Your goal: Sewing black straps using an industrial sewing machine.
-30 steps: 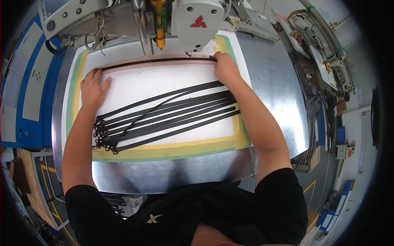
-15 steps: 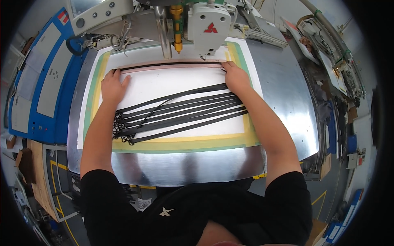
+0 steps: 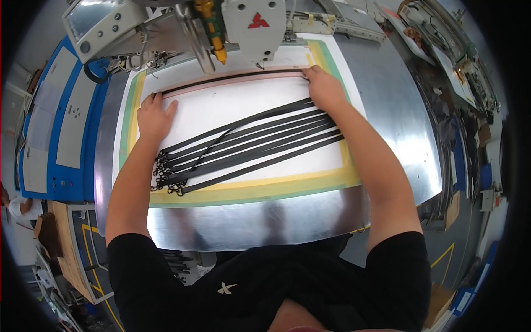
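A narrow black strap lies stretched along a pink strip on the white work sheet. My left hand grips the strap's left end under bent fingers, its thumb held apart. At the other end, the fingers of my right hand are closed on the strap, partly hiding that end. Nearer to me, several loose black straps lie side by side, dark metal hooks bunched at their left ends. My right hand and forearm cover their right ends.
Just beyond the strap hangs a white machine head, beside a brass-coloured nozzle and a metal tube. Yellow and green tape borders the sheet on a shiny metal table. A blue cabinet stands left; another person shows at the left edge.
The view has shifted and tilted, so the machine head appears higher and further left. Both hands stay at the strap's ends. Another person has come into view at the left edge.
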Available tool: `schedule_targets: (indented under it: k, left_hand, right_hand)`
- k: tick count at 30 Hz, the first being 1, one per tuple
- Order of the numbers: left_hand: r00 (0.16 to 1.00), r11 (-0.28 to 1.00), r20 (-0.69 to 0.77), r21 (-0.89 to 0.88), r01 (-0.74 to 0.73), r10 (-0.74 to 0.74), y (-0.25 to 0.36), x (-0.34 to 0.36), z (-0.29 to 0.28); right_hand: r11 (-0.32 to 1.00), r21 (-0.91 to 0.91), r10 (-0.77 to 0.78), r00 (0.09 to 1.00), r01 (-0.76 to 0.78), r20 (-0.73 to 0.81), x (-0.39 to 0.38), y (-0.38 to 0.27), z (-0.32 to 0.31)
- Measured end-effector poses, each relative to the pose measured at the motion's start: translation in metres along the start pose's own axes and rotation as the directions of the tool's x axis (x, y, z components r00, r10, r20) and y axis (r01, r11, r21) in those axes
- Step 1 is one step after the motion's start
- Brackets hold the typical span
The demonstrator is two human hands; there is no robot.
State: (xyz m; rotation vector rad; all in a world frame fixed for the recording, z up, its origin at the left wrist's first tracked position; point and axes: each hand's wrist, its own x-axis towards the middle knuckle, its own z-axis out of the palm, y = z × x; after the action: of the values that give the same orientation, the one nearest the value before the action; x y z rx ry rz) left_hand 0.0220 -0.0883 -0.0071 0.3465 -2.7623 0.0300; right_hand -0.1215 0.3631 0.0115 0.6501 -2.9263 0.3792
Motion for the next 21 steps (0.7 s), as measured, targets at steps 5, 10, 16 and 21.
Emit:
schedule_targets:
  k: [5, 10, 16, 21]
  left_hand:
    - [0.999, 0.999, 0.009, -0.024, -0.038, 0.038, 0.050, 0.002, 0.004]
    - [0.998, 0.998, 0.023, -0.024, -0.055, 0.055, 0.092, 0.002, 0.007]
    - [0.959, 0.968, 0.182, -0.162, -0.190, 0.219, 0.130, 0.013, -0.014]
    - [0.934, 0.923, 0.096, -0.215, -0.318, 0.344, 0.140, 0.011, -0.004]
  right_hand:
    - [0.997, -0.059, 0.061, 0.998, -0.059, 0.031, -0.006, 0.043, -0.010]
    - [0.997, 0.004, 0.076, 0.997, -0.076, 0.006, -0.012, 0.087, -0.020]
    - [0.981, -0.089, 0.172, 0.985, -0.170, 0.015, -0.008, 0.137, -0.035]
    - [0.958, -0.255, 0.147, 0.988, -0.133, 0.037, 0.006, 0.109, -0.036]
